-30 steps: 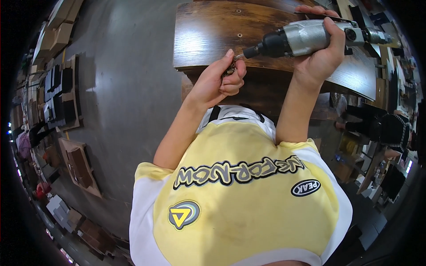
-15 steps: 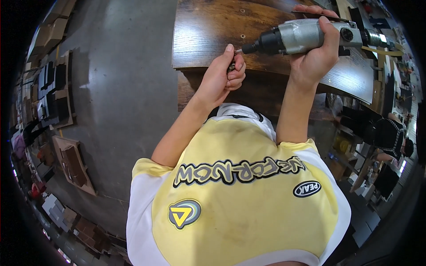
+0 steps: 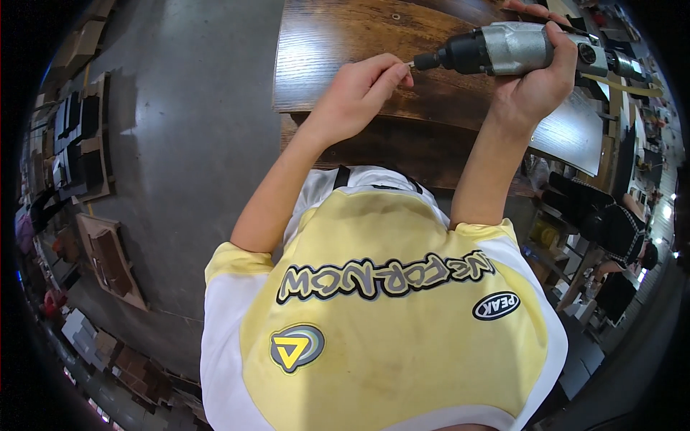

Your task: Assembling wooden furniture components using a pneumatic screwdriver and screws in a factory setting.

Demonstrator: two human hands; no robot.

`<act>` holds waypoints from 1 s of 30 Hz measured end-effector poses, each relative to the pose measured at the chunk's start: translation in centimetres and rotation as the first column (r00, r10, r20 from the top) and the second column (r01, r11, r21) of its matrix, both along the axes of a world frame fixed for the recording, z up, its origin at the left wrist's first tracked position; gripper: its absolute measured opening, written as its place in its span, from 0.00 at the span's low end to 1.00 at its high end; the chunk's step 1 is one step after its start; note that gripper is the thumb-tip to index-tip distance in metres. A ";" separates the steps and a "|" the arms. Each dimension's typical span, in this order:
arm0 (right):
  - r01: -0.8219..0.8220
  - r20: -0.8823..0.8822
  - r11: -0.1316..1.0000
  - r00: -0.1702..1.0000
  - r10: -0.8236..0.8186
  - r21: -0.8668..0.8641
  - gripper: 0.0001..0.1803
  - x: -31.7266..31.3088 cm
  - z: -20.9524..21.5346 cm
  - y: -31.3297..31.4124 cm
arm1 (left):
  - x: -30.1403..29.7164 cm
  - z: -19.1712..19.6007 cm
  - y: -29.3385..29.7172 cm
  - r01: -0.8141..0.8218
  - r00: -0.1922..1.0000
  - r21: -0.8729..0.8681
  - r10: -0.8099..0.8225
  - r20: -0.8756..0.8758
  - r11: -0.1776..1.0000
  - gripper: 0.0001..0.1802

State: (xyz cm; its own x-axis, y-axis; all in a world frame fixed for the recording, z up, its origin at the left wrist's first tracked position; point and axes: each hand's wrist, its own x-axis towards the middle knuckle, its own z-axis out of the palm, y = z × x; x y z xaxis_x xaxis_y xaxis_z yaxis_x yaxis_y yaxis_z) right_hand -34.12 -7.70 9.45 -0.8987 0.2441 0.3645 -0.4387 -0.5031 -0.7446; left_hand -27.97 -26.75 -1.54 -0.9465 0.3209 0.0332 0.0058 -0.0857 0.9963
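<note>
My right hand point(image 3: 540, 87) is wrapped round a silver and black air screwdriver point(image 3: 516, 49), held level with its nose to the left. A slim bit point(image 3: 410, 65) sticks out of its black nose. At the bit's tip, the thumb and forefinger of my left hand point(image 3: 359, 95) are pinched together. What they pinch is too small to make out, and the palm is turned out of sight. Both hands are above a dark brown wood-grain panel point(image 3: 338, 47), which has a small hole fitting point(image 3: 396, 16) in its face.
A yellowish hose point(image 3: 624, 86) trails rightward behind the driver. Grey concrete floor point(image 3: 194, 144) lies to the left, with stacked dark boards point(image 3: 79, 136) beyond. A person in dark clothes point(image 3: 614, 223) is at the right, near shelving. Below the panel is another brown wooden surface point(image 3: 402, 136).
The driver and my right hand have shifted right and slightly up. My left hand has followed the bit up and right, turning its back upward; the small brassy pieces in its palm are now hidden.
</note>
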 end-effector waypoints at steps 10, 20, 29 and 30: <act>0.111 -0.044 0.981 0.994 -0.105 0.159 0.10 -2.1 -0.4 -0.4 | -3.7 0.4 -0.3 -0.310 0.796 -0.660 -0.193 -0.574 0.685 0.11; 0.287 -0.203 0.879 0.954 -0.223 0.381 0.09 -6.0 -3.4 -2.3 | -6.6 -3.3 0.7 -0.588 0.639 -0.585 -0.122 -0.760 0.558 0.09; 0.347 -0.318 0.851 0.920 -0.227 0.395 0.10 -9.3 -4.2 -3.9 | -3.5 -1.8 -2.2 -0.507 0.834 -0.556 0.212 -0.510 0.659 0.13; 0.345 -0.352 0.834 0.915 -0.196 0.431 0.10 -9.8 -4.5 -3.6 | -3.5 -2.0 -2.4 -0.520 0.820 -0.518 0.226 -0.526 0.679 0.18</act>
State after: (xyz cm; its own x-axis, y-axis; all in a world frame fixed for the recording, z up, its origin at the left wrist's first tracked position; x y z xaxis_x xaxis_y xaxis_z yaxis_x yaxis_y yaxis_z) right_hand -43.92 -11.26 4.97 -0.6620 0.1919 0.7245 -0.7305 0.0512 -0.6810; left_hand -31.51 -29.10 -3.55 -0.9348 0.0269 0.3541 0.2885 0.6389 0.7131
